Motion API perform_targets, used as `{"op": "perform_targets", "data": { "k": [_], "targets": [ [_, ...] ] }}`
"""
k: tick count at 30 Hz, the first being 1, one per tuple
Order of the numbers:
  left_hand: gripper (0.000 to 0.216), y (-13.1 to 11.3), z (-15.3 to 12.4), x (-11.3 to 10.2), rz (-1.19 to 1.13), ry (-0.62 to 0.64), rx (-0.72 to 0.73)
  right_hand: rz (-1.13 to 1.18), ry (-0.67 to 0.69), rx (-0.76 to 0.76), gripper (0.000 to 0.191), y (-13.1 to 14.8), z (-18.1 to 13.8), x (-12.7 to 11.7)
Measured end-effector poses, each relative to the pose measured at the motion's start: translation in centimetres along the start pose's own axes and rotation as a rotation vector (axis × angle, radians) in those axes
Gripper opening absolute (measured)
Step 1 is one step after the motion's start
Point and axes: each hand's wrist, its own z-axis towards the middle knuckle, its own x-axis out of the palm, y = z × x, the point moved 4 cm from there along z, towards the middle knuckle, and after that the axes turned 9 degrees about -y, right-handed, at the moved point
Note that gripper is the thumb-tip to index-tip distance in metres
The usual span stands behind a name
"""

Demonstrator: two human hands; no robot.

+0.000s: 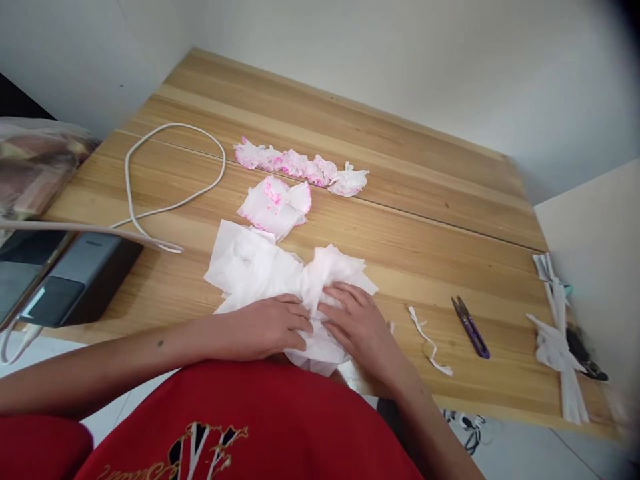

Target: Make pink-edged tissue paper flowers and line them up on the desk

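Note:
A loose pile of thin white tissue paper (260, 267) lies at the table's front edge, its sheets wrinkled and overlapping. My left hand (273, 325) rests on the pile's near part, fingers apart and slightly bent. On its right side, my right hand (357, 327) lies with fingers spread flat over the sheets. Between the hands the tissue hangs toward the edge. Just beyond the pile sits a small stack of pink-edged white tissue (275, 203). Behind that stretches a row of crumpled pink-and-white tissue flowers (300, 167).
Purple thread snips (471, 327) and a white twisted strip (430, 340) lie to the right. White strips tied in a bundle (560, 347) are at the far right. On the left are a looped white cable (129, 177), a dark grey box-shaped device (100, 273) and a plastic bag (40, 167).

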Motion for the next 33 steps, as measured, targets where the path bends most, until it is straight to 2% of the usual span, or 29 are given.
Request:
{"op": "perform_targets", "data": {
  "k": [2, 5, 8, 10, 13, 15, 17, 20, 24, 28, 33],
  "targets": [
    [0.019, 1.1, -0.8, 0.2, 0.044, -0.046, -0.020, -0.020, -0.007, 0.020, 0.023, -0.4, 0.1, 1.0],
    [0.024, 1.6, -1.9, -0.9, 0.076, -0.127, -0.070, -0.005, -0.026, 0.024, 0.025, -0.7, 0.5, 1.0],
    [0.026, 1.2, -2.6, -2.9, 0.002, -0.130, -0.185, 0.025, -0.036, -0.009, 0.029, -0.9, 1.7, -0.7],
    [0.024, 0.9, -2.9, -4.2, -0.094, -0.126, -0.273, 0.032, -0.117, -0.009, 0.029, -1.3, 3.0, -2.6],
    [0.023, 1.2, -2.6, -6.2, -0.167, -0.238, -0.371, 0.061, -0.226, 0.000, 0.029, -2.3, 6.3, -4.9],
    [0.024, 1.8, -2.0, -6.8, -0.167, -0.320, -0.385, 0.073, -0.245, -0.022, 0.030, -3.1, 9.3, -5.2],
    [0.024, 2.6, -1.1, -6.5, -0.144, -0.339, -0.350, 0.070, -0.246, -0.045, 0.029, -3.9, 12.8, -4.5],
    [0.024, 3.5, 0.0, -5.0, -0.096, -0.267, -0.292, 0.036, -0.197, -0.036, 0.029, -5.5, 17.9, -1.9],
    [0.026, 3.8, 0.4, -3.4, -0.085, -0.179, -0.208, -0.051, -0.008, -0.057, 0.035, -7.0, 22.5, 1.8],
    [0.025, 3.5, 0.3, -3.5, -0.169, -0.154, -0.191, -0.137, 0.101, -0.072, 0.035, -7.4, 23.5, 3.9],
    [0.022, 3.1, 0.6, -4.8, -0.222, -0.177, -0.213, -0.095, 0.046, -0.021, 0.037, -7.2, 22.3, 3.7]
  ]
}}
